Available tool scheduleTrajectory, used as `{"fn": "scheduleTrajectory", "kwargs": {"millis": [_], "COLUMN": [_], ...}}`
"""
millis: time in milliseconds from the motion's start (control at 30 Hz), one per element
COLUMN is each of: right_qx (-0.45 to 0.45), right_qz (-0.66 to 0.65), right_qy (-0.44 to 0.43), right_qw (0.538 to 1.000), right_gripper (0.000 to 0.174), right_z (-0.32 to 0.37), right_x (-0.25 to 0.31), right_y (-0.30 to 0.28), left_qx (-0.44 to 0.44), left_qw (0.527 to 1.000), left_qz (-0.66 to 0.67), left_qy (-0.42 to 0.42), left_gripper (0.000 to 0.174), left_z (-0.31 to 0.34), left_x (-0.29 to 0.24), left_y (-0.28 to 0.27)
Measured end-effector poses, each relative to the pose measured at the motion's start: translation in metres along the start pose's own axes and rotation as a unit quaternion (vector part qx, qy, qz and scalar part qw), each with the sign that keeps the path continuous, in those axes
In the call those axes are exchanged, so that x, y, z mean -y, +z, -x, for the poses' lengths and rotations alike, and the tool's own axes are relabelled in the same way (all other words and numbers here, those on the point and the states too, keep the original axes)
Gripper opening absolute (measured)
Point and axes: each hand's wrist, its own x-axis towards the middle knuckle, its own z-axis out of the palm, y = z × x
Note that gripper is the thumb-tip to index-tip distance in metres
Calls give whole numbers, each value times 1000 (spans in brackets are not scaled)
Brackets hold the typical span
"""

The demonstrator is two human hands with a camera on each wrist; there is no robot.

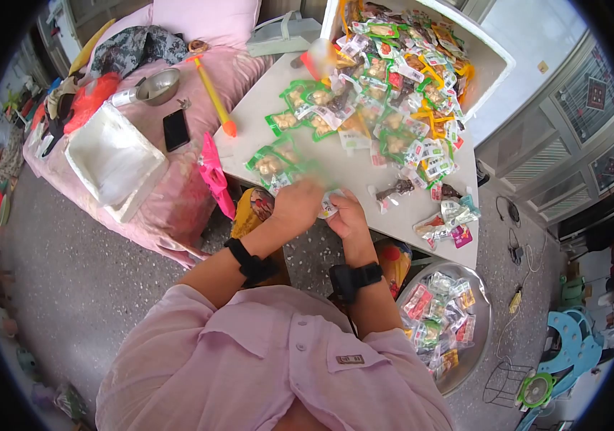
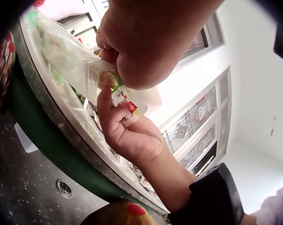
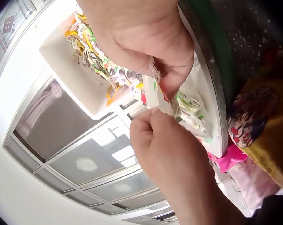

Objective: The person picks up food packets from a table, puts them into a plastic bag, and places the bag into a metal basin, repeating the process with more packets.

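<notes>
A small white printed packet [image 1: 328,205] is between the two hands near the table's front edge. My right hand [image 1: 351,218] grips it with curled fingers; in the left wrist view that hand [image 2: 134,138] has its thumb and fingers round the packet [image 2: 119,98]. My left hand [image 1: 298,208], blurred in the head view, pinches the packet [image 3: 153,96] at its edge in the right wrist view, where the hand [image 3: 172,150] shows thumb against finger. Green-edged clear packets [image 1: 270,164] lie just beyond the left hand, partly blurred.
A heap of snack packets [image 1: 400,72] spills from a white foam box [image 1: 490,61] onto the table [image 1: 393,230]. Lower right stands a metal basin [image 1: 485,327] of packets. On the pink bed are another foam box [image 1: 117,154], a phone [image 1: 175,130] and a metal bowl [image 1: 158,87].
</notes>
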Motion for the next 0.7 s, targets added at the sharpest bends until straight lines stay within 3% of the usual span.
{"fn": "scheduleTrajectory", "kwargs": {"millis": [100,200,300,433,533,633,700], "right_qx": [-14,6,-61,-123,-75,-53,-29], "right_qz": [-3,30,186,300,117,-27,-28], "right_qy": [-45,-24,38,-69,-122,-55,1], "right_qw": [999,999,980,943,983,997,999], "right_gripper": [35,34,37,32,27,23,22], "right_z": [8,22,34,15,2,-9,-12], "right_x": [-3,-10,-21,-30,-34,-29,-28], "right_y": [15,12,13,13,21,26,25], "left_qx": [22,30,37,20,11,16,3], "left_qw": [1000,999,999,999,999,999,999], "left_qz": [-3,8,16,40,48,48,52], "left_qy": [-2,-8,-10,5,16,10,3], "left_gripper": [8,8,8,8,7,7,6], "left_z": [7,10,14,17,12,11,9], "left_x": [2,2,2,1,1,1,2], "left_y": [6,5,7,10,6,5,3]}}
